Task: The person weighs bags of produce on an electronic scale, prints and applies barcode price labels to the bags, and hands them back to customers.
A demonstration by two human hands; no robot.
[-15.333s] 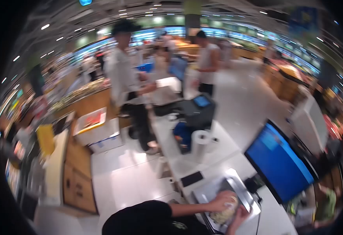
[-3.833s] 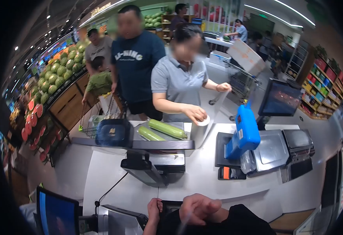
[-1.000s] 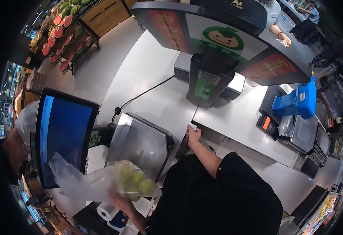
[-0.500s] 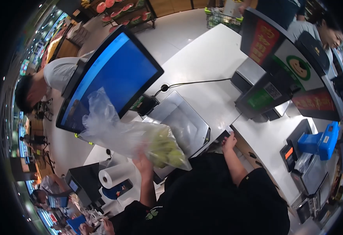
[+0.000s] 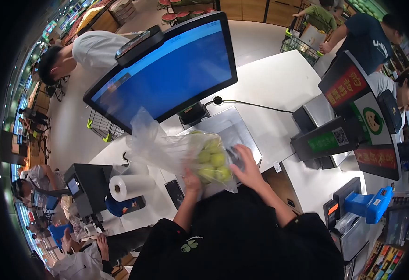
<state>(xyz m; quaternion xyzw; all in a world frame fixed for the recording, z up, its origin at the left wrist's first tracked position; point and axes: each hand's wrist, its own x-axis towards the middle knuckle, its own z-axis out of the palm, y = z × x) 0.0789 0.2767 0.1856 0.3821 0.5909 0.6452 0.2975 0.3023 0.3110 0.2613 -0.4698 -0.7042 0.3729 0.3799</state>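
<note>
A clear plastic bag of green fruit (image 5: 212, 161) is held over the metal weighing plate (image 5: 234, 125), its twisted, empty end trailing to the left. My left hand (image 5: 192, 182) is closed on the bag's near side, with part of its fingers hidden by the plastic. At the bag's right side is my right hand (image 5: 248, 169), thumb and fingers apart, the fingertips close to the plastic. Whether anything small sticks to its fingers cannot be made out. A large blue screen (image 5: 176, 70) stands just beyond the bag.
On the left are a roll of plastic bags (image 5: 128, 187), a black printer (image 5: 86, 186) and a dark phone-like slab (image 5: 173, 193). A sign stand (image 5: 328, 140) and a blue device (image 5: 372, 204) occupy the right. Several people and a shopping cart (image 5: 302, 46) surround the counter.
My right hand has left the slot at the counter edge and come left to the bag. My left hand still grips the bag. The camera view has shifted.
</note>
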